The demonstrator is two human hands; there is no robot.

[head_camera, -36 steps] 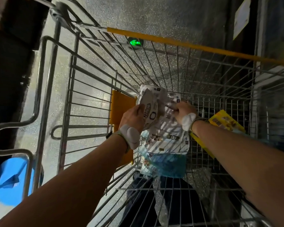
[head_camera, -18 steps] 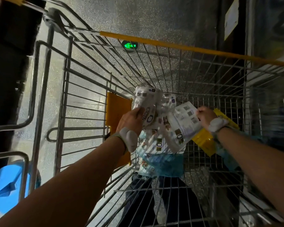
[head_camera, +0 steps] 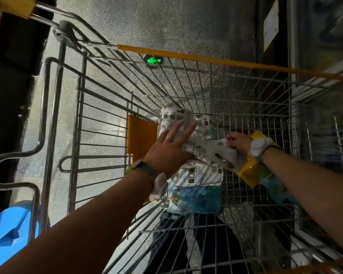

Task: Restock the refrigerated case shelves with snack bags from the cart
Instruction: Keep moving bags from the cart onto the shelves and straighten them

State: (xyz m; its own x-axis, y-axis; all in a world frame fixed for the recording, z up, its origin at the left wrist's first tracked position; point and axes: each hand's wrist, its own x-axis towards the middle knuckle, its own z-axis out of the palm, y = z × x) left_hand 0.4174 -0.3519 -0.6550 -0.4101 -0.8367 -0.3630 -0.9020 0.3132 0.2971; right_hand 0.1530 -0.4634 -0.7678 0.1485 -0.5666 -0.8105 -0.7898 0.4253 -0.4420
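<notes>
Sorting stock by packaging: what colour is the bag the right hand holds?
White with dark print, in the head view: snack bag, right hand.

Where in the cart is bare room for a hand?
Bare wire floor lies right of the yellow bag, toward the cart's right wall, and behind the white bags. Crowded: centre, where the left hand and right hand work.

The left hand (head_camera: pixel 167 153) let go (fingers now straight); right hand (head_camera: pixel 238 143) pulled its white bag (head_camera: pixel 219 153) rightward.
</notes>
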